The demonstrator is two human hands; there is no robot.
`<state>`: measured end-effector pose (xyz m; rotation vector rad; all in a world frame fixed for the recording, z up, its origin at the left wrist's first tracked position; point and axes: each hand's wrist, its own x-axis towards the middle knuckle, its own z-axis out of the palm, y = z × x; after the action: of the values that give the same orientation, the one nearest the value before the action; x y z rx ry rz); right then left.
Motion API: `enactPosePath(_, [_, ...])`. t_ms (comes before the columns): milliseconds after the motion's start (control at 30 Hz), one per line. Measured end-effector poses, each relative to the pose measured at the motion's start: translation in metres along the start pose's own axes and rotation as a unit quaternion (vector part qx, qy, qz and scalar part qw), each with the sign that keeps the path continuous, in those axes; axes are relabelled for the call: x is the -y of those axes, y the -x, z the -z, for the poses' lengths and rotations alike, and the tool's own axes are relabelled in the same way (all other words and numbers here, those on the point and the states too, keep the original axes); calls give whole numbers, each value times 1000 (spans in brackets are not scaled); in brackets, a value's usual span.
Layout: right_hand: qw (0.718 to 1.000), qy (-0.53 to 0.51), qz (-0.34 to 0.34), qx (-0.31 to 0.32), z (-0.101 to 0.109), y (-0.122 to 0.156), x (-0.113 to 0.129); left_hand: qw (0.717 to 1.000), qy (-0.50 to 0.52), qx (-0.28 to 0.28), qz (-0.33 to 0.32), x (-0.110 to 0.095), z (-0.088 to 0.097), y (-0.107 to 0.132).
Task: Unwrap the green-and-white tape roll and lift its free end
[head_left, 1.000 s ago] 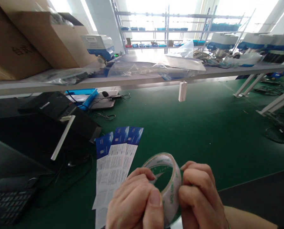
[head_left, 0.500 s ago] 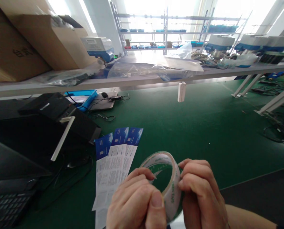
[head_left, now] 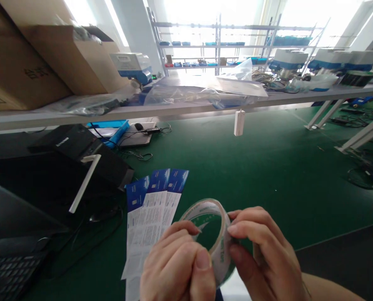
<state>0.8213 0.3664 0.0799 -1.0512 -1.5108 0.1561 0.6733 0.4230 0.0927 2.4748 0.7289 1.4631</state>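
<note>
A roll of clear tape (head_left: 221, 251) with green lettering is tilted above the front of the bench. My left hand (head_left: 178, 263) is closed round its near left side, thumb on the rim and fingers reaching into the ring. On the outer right face, the fingertips of my right hand (head_left: 264, 251) press against the tape, its thumb lower down. Whether a loose tape end is between those fingers cannot be made out. Three blue-and-white leaflets (head_left: 151, 217) lie fanned out just left of the roll. Below the roll, a white sheet (head_left: 233, 286) shows in part.
At left stand a black computer case (head_left: 89, 154), a monitor and a keyboard (head_left: 11, 274). A raised shelf (head_left: 186, 109) with boxes and instruments spans the green bench (head_left: 236, 167). A white power strip (head_left: 239, 123) hangs from its edge. Cables (head_left: 368, 171) lie at right.
My right hand has shifted slightly left along the roll, and its fingers have spread a little, with the thumb now showing. The roll has tilted slightly in my left hand.
</note>
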Motion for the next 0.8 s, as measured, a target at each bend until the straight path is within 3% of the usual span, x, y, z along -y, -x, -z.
enactPosePath(267, [993, 39, -17, 114, 14, -14, 1, 999, -7, 19, -30, -1, 2, -2])
enactPosePath(467, [982, 47, -15, 180, 18, -16, 2, 1000, -3, 17, -9, -3, -3, -5])
enactPosePath(600, [985, 30, -19, 168, 21, -8, 0, 1000, -10, 23, 1, -2, -4, -4])
enactPosePath(800, [997, 24, -3, 74, 17, -1, -12, 1000, -3, 19, 22, -3, -2, -2])
